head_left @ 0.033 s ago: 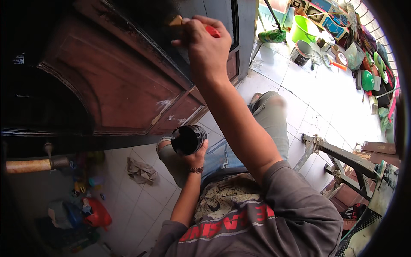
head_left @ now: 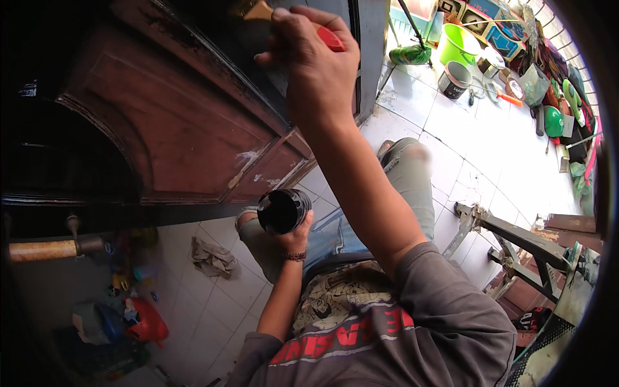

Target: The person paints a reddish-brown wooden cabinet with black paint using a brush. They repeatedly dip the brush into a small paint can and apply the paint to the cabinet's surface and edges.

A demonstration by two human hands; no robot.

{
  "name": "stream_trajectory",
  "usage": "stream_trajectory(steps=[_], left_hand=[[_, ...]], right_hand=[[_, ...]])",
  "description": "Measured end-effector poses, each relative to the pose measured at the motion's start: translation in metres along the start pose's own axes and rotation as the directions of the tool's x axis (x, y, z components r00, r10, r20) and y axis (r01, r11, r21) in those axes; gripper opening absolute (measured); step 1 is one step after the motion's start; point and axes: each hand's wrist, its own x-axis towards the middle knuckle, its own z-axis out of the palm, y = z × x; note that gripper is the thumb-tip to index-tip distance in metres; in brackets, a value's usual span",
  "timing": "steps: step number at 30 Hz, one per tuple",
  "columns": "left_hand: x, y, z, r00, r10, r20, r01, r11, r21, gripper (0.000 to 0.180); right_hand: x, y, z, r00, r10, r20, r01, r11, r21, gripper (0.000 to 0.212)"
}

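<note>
Raised high in front of me, my right hand (head_left: 316, 64) grips a paintbrush (head_left: 260, 11) with a red handle. Its bristle end points to the upper left, against or close to the dark upper part of the wooden door (head_left: 187, 122); I cannot tell whether it touches. Reddish brown covers the lower panels, while the upper part looks black. Above my left knee, my left hand (head_left: 298, 237) is wrapped round a dark can (head_left: 282, 211), whose round opening faces up and shows black inside. A beaded bracelet circles my left wrist.
A crumpled rag (head_left: 213, 258) lies on the tiled floor at left, near a red container (head_left: 147, 320). At the far right stand a lime-green bucket (head_left: 456, 44) and an open dark tub (head_left: 454, 80) among clutter. A worn wooden trestle (head_left: 516, 235) is close on my right.
My right hand has shifted slightly to the right, and the brush tip has moved up and left, showing more bristles. My left hand and the can have stayed put.
</note>
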Motion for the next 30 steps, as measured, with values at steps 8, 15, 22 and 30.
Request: stream_trajectory(steps=[8,15,22,30], left_hand=[[0.009,0.011,0.012,0.999,0.008,-0.054,-0.014,0.994,-0.105,0.085],[0.007,0.022,0.012,0.997,-0.028,-0.068,0.021,0.994,-0.11,0.085],[0.004,0.006,0.006,0.994,0.074,-0.082,-0.075,0.997,0.0,0.09],[0.001,0.008,0.001,0.998,-0.007,-0.066,0.006,1.0,-0.021,0.09]], right_hand=[[-0.036,0.111,-0.168,0.955,0.169,-0.243,-0.219,0.956,-0.195,0.022],[-0.012,0.065,-0.08,0.898,0.006,-0.441,-0.318,0.701,-0.638,0.021],[0.024,0.009,0.011,0.977,-0.194,0.085,0.2,0.977,-0.072,0.017],[-0.095,0.121,-0.234,0.828,0.306,-0.469,-0.447,0.866,-0.224,0.025]])
